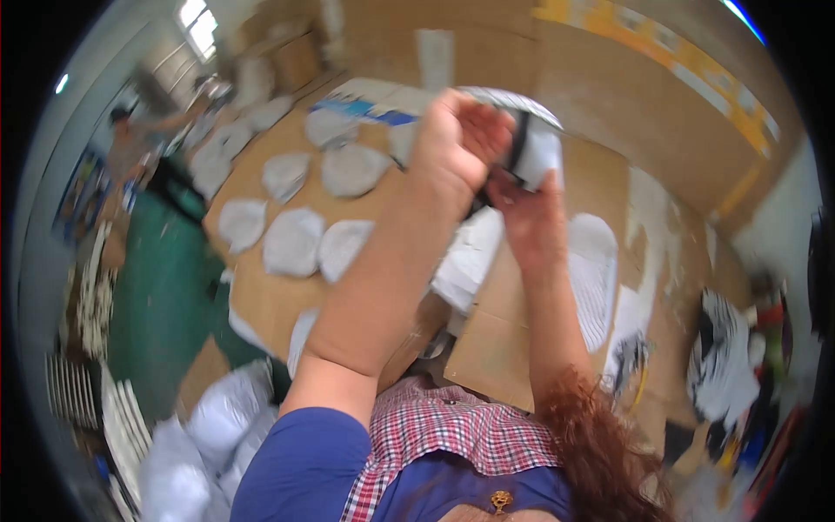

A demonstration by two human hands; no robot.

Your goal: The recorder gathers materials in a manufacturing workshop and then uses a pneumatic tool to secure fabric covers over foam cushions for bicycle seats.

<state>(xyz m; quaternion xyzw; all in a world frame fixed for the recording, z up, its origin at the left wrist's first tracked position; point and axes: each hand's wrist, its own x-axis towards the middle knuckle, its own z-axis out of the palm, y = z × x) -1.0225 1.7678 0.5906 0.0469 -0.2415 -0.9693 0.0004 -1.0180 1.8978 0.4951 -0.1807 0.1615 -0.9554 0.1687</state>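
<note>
Both my hands are raised over the cardboard-covered table, on a slipper-like piece (541, 157) with a striped rim, a dark band and a pale inner side. My left hand (463, 135) has its fingers curled against the piece's left side. From below, my right hand (531, 204) grips its lower end with thumb and fingers. Motion smears the piece, so its exact kind is hard to make out. Right of my right forearm lies a white striped sole-shaped piece (593, 278). A white block-like stack (470, 257) sits below my hands, partly covered by my left arm.
Several rounded white pads (294, 242) are spread over the table's left half. White plastic bags (204, 435) bulge at lower left. Another person (130, 143) is at far left beside a green floor (161, 287). Scraps and a striped bundle (724, 365) lie at right.
</note>
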